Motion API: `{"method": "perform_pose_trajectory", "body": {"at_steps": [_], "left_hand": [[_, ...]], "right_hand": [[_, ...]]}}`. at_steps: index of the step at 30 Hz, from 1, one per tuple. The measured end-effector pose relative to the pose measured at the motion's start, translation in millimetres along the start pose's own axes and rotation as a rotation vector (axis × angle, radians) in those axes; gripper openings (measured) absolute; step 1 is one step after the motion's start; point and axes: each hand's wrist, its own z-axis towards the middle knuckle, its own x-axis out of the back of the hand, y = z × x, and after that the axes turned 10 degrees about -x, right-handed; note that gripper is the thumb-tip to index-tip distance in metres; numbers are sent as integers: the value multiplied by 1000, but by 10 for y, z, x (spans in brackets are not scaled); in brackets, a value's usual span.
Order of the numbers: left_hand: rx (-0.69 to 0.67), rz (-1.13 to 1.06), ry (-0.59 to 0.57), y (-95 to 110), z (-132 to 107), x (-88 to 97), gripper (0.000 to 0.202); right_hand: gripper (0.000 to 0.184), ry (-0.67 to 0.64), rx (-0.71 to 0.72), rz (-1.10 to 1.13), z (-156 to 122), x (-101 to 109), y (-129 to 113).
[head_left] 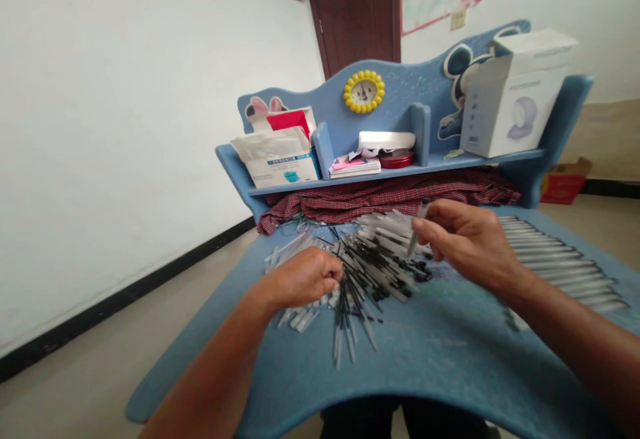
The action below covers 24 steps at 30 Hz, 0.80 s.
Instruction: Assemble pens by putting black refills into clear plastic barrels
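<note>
My right hand (467, 239) pinches a translucent pen barrel (415, 238) with a dark upper end, held tilted above the pile. My left hand (310, 278) is closed at the left edge of a fan of black-and-clear pen refills (350, 312); whatever its fingers grip is hidden. Clear plastic pen parts (303, 319) lie under and around that hand. Between my hands is a heap of dark-ended pen pieces (380, 262), with frosted barrels (390, 226) behind. Beyond my right wrist, pens (550, 259) lie side by side in a row, partly covered by my forearm.
All of this rests on a blue desk (430, 359) with a curved front edge. Folded checked cloth (390, 199) lies along its back. The raised shelf holds a mask box (280, 162), papers (355, 167), a red round tin (397, 159) and a white carton (520, 99).
</note>
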Motion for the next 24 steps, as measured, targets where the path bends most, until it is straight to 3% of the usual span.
{"method": "perform_pose_trajectory", "body": {"at_steps": [3, 6, 17, 24], "left_hand": [[29, -6, -32, 26, -45, 23, 15], [77, 21, -73, 74, -58, 13, 17], [50, 276, -76, 27, -12, -138, 31], [45, 178, -83, 44, 3, -90, 19]], "right_hand": [[33, -71, -165, 223, 33, 11, -11], [33, -111, -227, 299, 51, -8, 42], [31, -220, -257, 306, 25, -52, -7], [32, -224, -280, 336, 19, -63, 17]]}}
